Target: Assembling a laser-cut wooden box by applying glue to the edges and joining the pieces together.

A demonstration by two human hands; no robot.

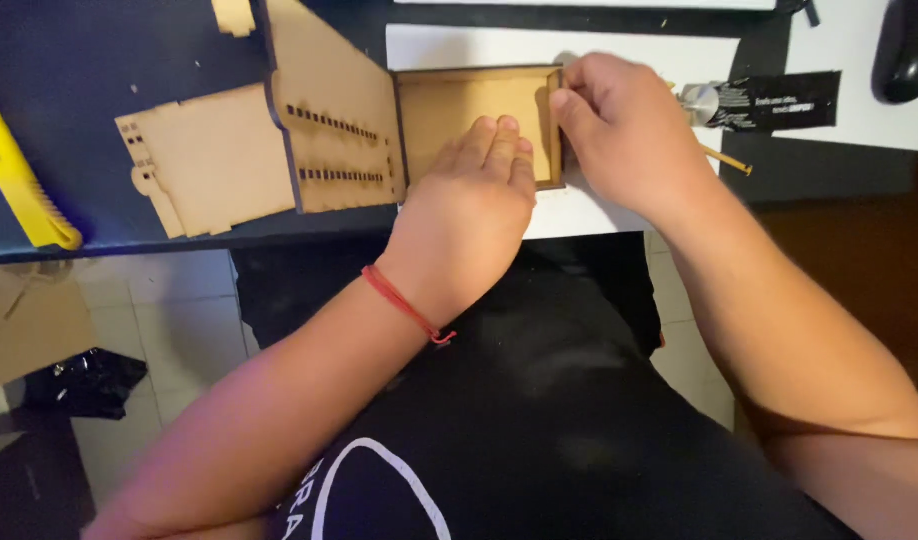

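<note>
The left hand (479, 185) lies flat, fingers together, pressing inside the shallow wooden box (449, 100) at the desk (69, 60) edge, while the right hand (619, 125) pinches the box's right wall beside a glue tube (769, 100).

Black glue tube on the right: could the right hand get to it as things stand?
Probably yes. The right hand pinches the wooden box wall just beside the glue tube, with only bare white paper between them.
</note>
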